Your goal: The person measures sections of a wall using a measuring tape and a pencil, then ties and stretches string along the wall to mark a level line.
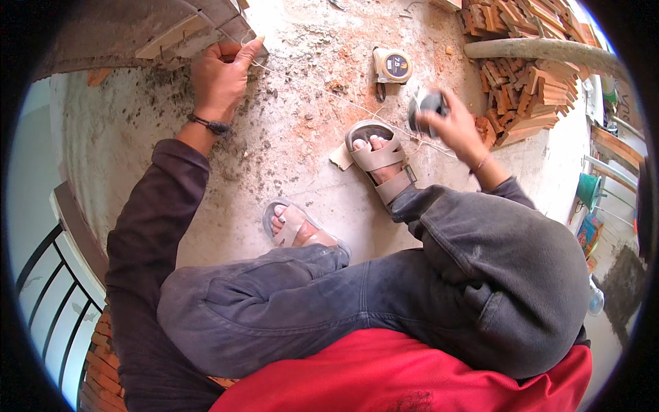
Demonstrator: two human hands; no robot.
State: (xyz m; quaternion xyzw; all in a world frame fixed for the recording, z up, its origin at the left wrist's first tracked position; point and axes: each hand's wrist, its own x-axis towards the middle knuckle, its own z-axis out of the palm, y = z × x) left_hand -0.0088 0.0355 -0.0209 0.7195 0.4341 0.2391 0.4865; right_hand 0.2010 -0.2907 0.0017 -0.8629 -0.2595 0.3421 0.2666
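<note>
My left hand (221, 82) is at the far left, its thumb and fingers closed on a thin white string (358, 107) against the corner of a grey, board-sided block (168, 41). From there the string runs slackly over the dusty floor toward my right hand (458, 132). That hand is curled around a dark, rounded spool-like thing (427, 110), smeared by motion, so its exact kind is unclear. Between the hands, nearer the right one, a cream and black tape measure (393, 66) lies on the floor with its dark strap toward me.
Stacked orange bricks (525, 89) stand at the far right, with a pale pole (542, 49) across them. My sandalled feet are on the floor below the string, beside a small pale chip (340, 157). Crumbs of mortar cover the floor. A black railing (58, 295) is at left.
</note>
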